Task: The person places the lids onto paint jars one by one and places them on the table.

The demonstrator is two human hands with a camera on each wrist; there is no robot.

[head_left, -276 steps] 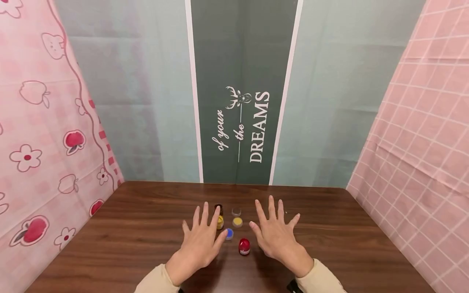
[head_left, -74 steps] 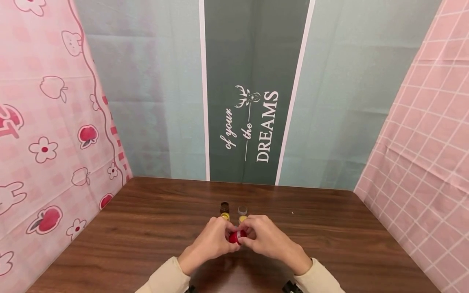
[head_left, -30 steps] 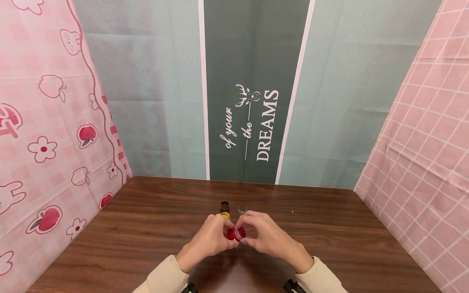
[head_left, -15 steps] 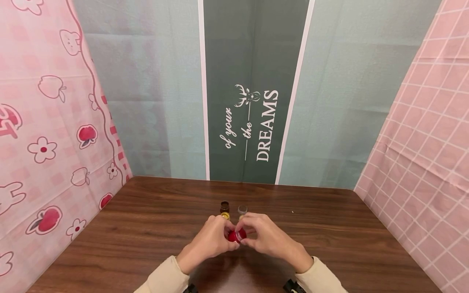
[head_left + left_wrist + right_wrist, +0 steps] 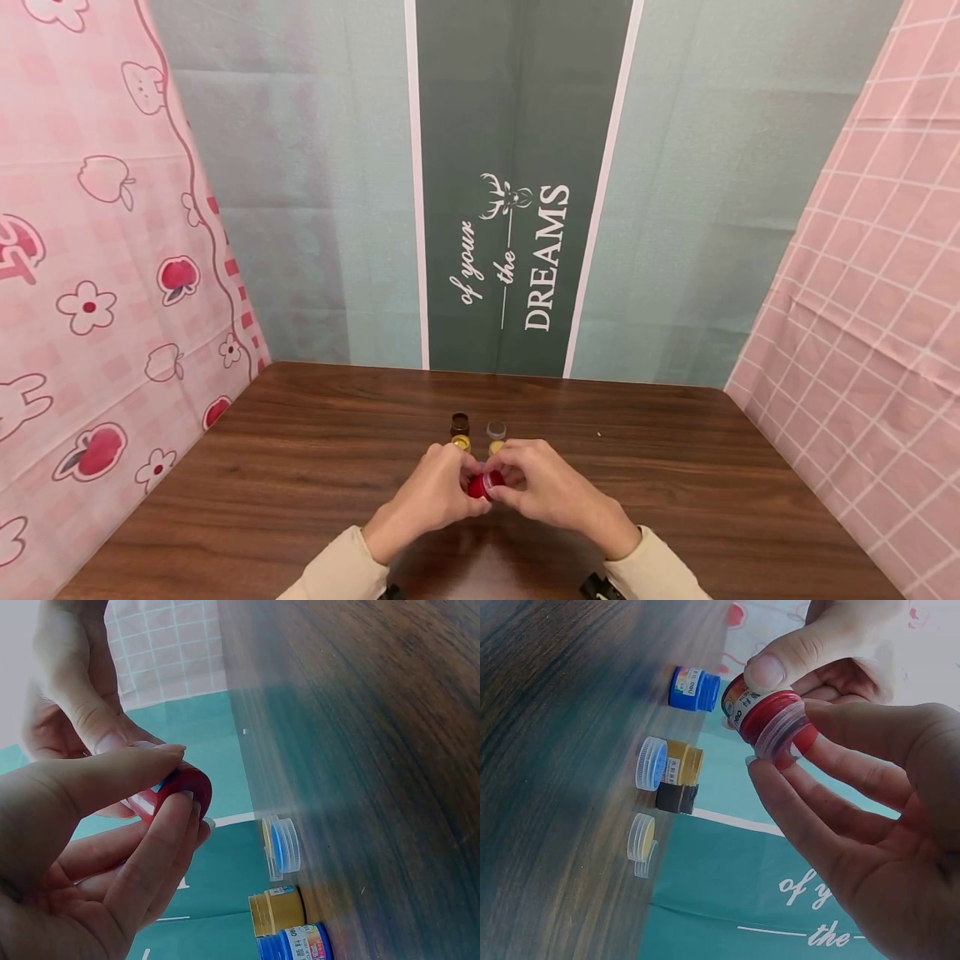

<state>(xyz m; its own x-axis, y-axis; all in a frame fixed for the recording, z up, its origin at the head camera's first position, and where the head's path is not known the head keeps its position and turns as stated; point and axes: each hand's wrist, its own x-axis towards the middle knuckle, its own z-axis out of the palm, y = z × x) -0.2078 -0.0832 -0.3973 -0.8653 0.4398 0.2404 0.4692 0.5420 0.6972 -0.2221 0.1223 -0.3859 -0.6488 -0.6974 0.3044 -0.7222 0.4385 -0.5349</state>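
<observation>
Above the table, my left hand (image 5: 420, 496) grips a small red paint jar (image 5: 478, 487) lying sideways, thumb on one side and fingers on the other. My right hand (image 5: 551, 487) pinches the clear ridged screw lid (image 5: 782, 729) at the jar's mouth. In the right wrist view the lid sits against the neck of the jar; how tightly it is threaded I cannot tell. The jar's label faces that camera, under the left thumb. From the left wrist, the rounded red base of the jar shows between the fingertips.
Beyond the hands stand a dark jar (image 5: 460, 423), a yellow jar (image 5: 461, 443) and a blue jar (image 5: 694, 688), uncapped. Near them lie a blue-lined lid (image 5: 651, 763), a yellow-lined lid (image 5: 640, 837) and a clear lid (image 5: 497, 429). The wooden table (image 5: 300, 467) meets hanging cloths behind.
Earlier, both hands were spread over the table and the red jar stood upright there. Now both hold it. Over the last second the right fingers have shifted slightly around the lid.
</observation>
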